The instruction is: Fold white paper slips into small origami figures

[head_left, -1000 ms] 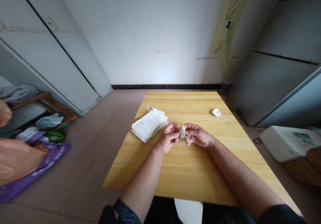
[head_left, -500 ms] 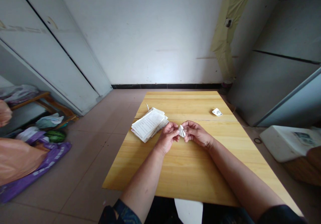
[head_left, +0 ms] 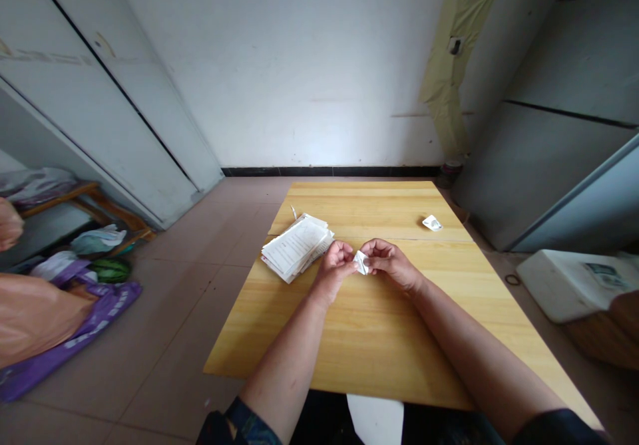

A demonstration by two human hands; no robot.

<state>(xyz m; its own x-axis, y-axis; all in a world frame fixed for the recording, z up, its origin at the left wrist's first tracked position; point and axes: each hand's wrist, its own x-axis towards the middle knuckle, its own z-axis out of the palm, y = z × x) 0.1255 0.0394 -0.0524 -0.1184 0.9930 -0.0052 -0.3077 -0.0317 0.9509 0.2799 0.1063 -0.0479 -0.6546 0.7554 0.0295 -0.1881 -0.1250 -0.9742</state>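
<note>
Between my two hands is a small folded piece of white paper (head_left: 361, 263), held just above the wooden table (head_left: 379, 338). My left hand (head_left: 333, 272) pinches its left side with the thumb on top. From the other side, my right hand (head_left: 389, 263) grips the paper's right edge between thumb and fingers. A stack of printed paper sheets (head_left: 297, 245) lies on the table to the left of my left hand. Farther off, near the right edge, sits a small folded paper piece (head_left: 432, 223) with dark marks on it.
A white wall (head_left: 319, 72) stands beyond the table. On the floor at left are a purple bag (head_left: 100, 312), a watermelon (head_left: 110, 271) and a low wooden rack (head_left: 94, 199). To the right are a grey fridge-like cabinet (head_left: 539, 159) and a white box (head_left: 559, 285).
The folded paper has turned from a narrow, upright shape to a flatter, diamond-like face. My fingers have shifted slightly around it; both arms stay nearly in place.
</note>
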